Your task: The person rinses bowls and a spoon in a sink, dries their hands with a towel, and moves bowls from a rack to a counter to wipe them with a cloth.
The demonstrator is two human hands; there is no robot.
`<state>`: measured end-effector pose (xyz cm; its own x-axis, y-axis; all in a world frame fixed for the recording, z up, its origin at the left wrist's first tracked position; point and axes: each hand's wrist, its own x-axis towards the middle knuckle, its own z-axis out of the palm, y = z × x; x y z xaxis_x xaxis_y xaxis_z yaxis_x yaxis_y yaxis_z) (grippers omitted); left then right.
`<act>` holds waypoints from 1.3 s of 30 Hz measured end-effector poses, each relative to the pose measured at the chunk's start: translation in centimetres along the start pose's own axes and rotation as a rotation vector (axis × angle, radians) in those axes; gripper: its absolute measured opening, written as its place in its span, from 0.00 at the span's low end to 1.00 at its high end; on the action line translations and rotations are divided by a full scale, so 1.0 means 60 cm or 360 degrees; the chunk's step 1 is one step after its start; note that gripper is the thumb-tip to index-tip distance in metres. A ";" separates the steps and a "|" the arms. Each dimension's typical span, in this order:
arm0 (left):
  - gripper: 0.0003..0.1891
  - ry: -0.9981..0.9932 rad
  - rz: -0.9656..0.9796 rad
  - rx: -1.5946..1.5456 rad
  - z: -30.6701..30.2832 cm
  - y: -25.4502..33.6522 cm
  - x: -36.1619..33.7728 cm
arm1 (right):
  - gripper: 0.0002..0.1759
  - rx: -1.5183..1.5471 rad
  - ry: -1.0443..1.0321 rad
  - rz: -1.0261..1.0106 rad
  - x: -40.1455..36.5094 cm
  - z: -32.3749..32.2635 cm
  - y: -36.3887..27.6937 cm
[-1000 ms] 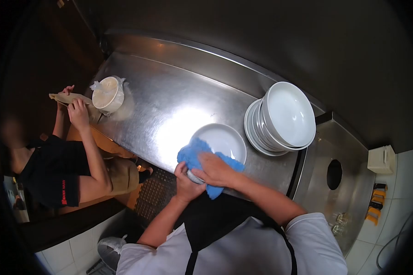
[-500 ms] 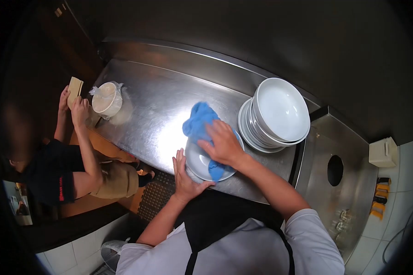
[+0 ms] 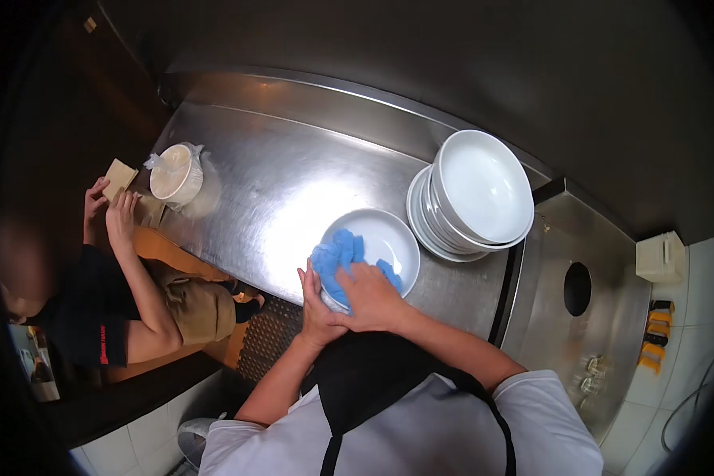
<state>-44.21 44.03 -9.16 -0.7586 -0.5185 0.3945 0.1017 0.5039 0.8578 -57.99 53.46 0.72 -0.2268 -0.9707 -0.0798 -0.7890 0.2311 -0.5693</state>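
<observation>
A white shallow bowl (image 3: 393,236) rests on the steel counter in front of me. My left hand (image 3: 317,314) grips its near-left rim; part of that grip is hidden. Inside the bowl lies a crumpled blue cloth (image 3: 335,258), which my right hand (image 3: 370,298) holds and presses against the surface near the close edge. Some of the cloth pokes out on the far side of the right-hand fingers. The two hands are close together, overlapping at the wrist side.
Right of the bowl stands a stack of white bowls and plates (image 3: 484,189), the top one tilted. A steel sink basin (image 3: 543,317) lies beyond it. At the counter's left end are a bagged tub (image 3: 176,174) and another person (image 3: 135,317) holding a tan, flat item (image 3: 119,178).
My right hand and the cloth have swept from the bowl's far side towards its near-left edge, uncovering the far part. The other person's hands have shifted slightly left and down.
</observation>
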 end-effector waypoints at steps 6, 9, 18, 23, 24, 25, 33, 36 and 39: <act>0.70 -0.0023 -0.0134 0.0141 -0.002 0.021 0.003 | 0.40 0.1309 -0.0248 0.0095 0.031 0.005 0.049; 0.69 -0.0084 0.0021 0.0497 -0.006 0.019 0.005 | 0.32 0.2251 -0.0083 0.0099 0.012 -0.024 0.049; 0.13 -0.1268 0.0752 0.1254 -0.102 0.030 0.154 | 0.54 0.2521 0.0909 0.0039 -0.186 -0.161 0.073; 0.04 -0.1359 0.1272 0.0986 -0.102 0.071 0.156 | 0.51 0.2315 0.1098 0.0007 -0.231 -0.164 0.052; 0.11 -0.1447 0.1163 0.0916 -0.104 0.082 0.155 | 0.48 0.2220 0.1151 0.0027 -0.238 -0.159 0.044; 0.12 -0.1366 0.1089 0.0805 -0.104 0.105 0.156 | 0.44 0.2125 0.1201 0.0052 -0.244 -0.152 0.038; 0.17 -0.0750 0.1119 0.0420 -0.069 0.195 0.160 | 0.36 0.0118 0.1375 -0.0274 -0.128 -0.111 -0.076; 0.13 -0.0563 0.0821 0.0340 -0.074 0.258 0.159 | 0.32 -0.0153 0.1476 -0.0366 -0.089 -0.161 -0.076; 0.13 -0.0527 0.0675 0.0269 -0.090 0.308 0.152 | 0.28 0.1340 0.1258 -0.0186 -0.041 -0.214 -0.039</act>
<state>-45.79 44.89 12.09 -0.8380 -0.0155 0.5454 0.3580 0.7388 0.5710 -62.89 56.17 12.75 -0.7053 -0.6027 0.3732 -0.2663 -0.2627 -0.9274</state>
